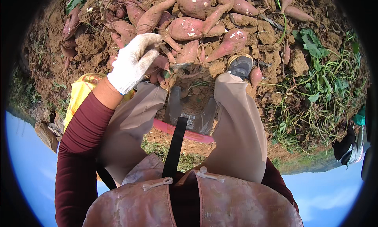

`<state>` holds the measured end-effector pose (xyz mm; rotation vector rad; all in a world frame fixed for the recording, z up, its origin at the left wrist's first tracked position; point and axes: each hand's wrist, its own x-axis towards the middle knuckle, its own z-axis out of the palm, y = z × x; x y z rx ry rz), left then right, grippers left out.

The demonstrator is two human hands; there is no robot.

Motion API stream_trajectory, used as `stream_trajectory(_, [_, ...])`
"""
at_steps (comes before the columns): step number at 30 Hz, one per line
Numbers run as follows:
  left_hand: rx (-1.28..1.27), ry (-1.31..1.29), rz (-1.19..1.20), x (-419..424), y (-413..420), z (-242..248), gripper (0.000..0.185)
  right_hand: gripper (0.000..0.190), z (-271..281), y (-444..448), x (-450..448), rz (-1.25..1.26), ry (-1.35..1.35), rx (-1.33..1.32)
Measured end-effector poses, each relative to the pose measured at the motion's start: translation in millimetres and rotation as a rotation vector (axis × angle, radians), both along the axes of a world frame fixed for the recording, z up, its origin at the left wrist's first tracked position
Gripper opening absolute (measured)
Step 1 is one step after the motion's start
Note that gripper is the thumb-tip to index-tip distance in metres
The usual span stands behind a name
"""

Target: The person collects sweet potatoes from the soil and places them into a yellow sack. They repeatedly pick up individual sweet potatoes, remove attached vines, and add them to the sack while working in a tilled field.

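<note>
My left hand, in a white knitted glove, is over the left part of a heap of sweet potatoes. Its fingers curl toward the roots; whether they grip one is hidden by the glove. A long sweet potato lies just beyond the fingertips, and smaller ones lie right beside the thumb. My right hand is out of view; only part of the right sleeve shows beside my thigh. Before me, pink-skinned roots with soil and pale scrapes lie on clods of earth, one large and round.
A yellow woven sack lies left of my leg. Between my legs are clear plastic and a pink rim. My shoe touches the heap's near edge. Cut green vines lie at the right, a rock at the left.
</note>
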<state>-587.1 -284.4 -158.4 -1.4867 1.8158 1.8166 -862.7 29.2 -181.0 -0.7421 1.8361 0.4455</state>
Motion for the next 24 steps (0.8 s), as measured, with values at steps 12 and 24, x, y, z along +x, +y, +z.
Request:
stream_trajectory(12, [-0.868, 0.506, -0.349, -86, -142, 0, 0.031, 0.065, -97, -100, -21, 0.044, 0.207, -0.213])
stream_trajectory(24, [-0.753, 0.152, -0.31, 35, -75, 54, 0.033, 0.07, -39, -67, -51, -0.051, 0.3, -0.263])
